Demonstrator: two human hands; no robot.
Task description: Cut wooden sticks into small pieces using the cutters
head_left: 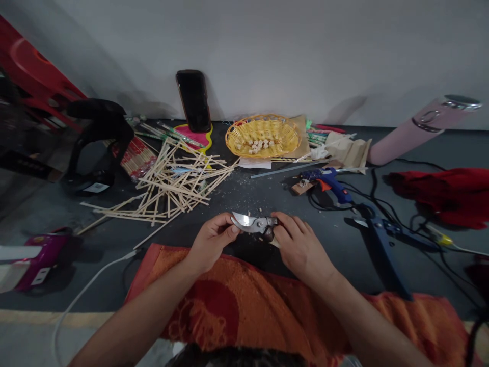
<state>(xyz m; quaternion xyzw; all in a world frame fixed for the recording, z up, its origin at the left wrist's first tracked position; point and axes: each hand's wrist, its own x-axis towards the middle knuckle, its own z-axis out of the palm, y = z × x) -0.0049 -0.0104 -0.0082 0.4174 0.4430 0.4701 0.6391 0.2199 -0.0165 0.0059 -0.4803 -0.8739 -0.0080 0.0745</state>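
My right hand [303, 247] is wrapped round the handles of a pair of pruning shears [250, 223], and their curved metal blade points left. At the blade's tip, the thumb and fingers of my left hand [214, 239] are pinched together. Whatever they hold there is too small or hidden to make out. Tiny wooden bits lie on the dark surface just beyond the blade. Behind my left hand spreads a loose pile of thin wooden sticks [171, 191]. A yellow woven basket [263, 130] holds several small wooden cubes [260, 147].
A phone [193, 101] leans on the wall. To the right are a blue glue gun [328, 183], a blue-handled cutting tool [382, 244], cables, a pink bottle [420, 130] and red cloth [446, 196]. An orange towel [263, 300] lies in front; a black stand [95, 148] is left.
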